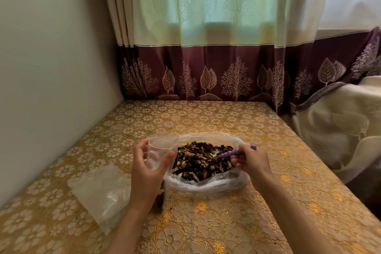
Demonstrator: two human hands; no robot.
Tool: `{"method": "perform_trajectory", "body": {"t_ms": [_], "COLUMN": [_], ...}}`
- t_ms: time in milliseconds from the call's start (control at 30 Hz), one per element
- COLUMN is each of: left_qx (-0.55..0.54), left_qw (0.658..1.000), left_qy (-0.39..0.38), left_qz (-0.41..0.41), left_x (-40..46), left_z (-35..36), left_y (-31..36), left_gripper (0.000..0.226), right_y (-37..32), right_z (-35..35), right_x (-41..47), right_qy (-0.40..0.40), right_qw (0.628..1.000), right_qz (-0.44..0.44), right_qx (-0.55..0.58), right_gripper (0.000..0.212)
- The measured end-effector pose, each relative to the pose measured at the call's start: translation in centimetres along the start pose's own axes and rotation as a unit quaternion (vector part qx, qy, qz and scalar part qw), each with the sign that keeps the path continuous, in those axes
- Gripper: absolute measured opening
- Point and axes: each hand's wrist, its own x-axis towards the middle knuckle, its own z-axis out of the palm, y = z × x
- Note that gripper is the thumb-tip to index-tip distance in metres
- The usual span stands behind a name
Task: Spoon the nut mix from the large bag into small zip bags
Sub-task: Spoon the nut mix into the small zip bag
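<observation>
I am looking down at a tabletop [206, 113] covered in a gold, flower-patterned plastic cloth, pushed into a corner between a plain pale wall and a cream curtain with a maroon tree-printed hem [206, 72]. Near the middle of it a large clear plastic bag [206, 185] is lying open, holding a dark brown nut mix [200, 161]. The left hand [148, 169] is gripping a small clear zip bag [159, 150], thumb and fingers curled round it, holding it upright with its mouth open just beside the left edge of the large bag. The right hand [250, 159] is pinching the handle of a purple plastic spoon [237, 151], whose bowl end is pointing down into the nut mix (I cannot make out the bowl itself). Left of the left forearm a flat stack of clear zip bags [101, 194] is lying on the cloth. A cream fabric-draped seat [346, 126] is sitting off the right edge.
</observation>
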Motion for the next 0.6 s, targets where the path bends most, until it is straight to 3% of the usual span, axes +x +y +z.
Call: {"method": "perform_trajectory", "body": {"t_ms": [200,333,467,600], "left_qx": [0.002,0.004,0.003,0.009], "left_qw": [1.000,1.000,1.000,1.000], "left_qy": [0.001,-0.005,-0.015,-0.018], "left_qz": [-0.008,-0.006,-0.021,-0.017], "left_x": [0.1,0.2,0.2,0.2], "left_z": [-0.1,0.0,0.0,0.1], "left_y": [-0.5,-0.2,-0.6,-0.8], "left_gripper": [0.050,0.068,0.047,0.056], "right_y": [0.6,0.3,-0.3,-1.9], "right_z": [-0.5,-1.0,-0.9,-0.1], "right_x": [0.2,0.4,0.2,-0.2], "right_qy": [0.049,0.060,0.056,0.049], "right_qw": [0.998,0.997,0.996,0.994], "right_qz": [-0.011,-0.017,-0.023,-0.049], "right_qx": [0.029,0.036,0.063,0.088], "right_gripper": [0.025,0.028,0.030,0.027]}}
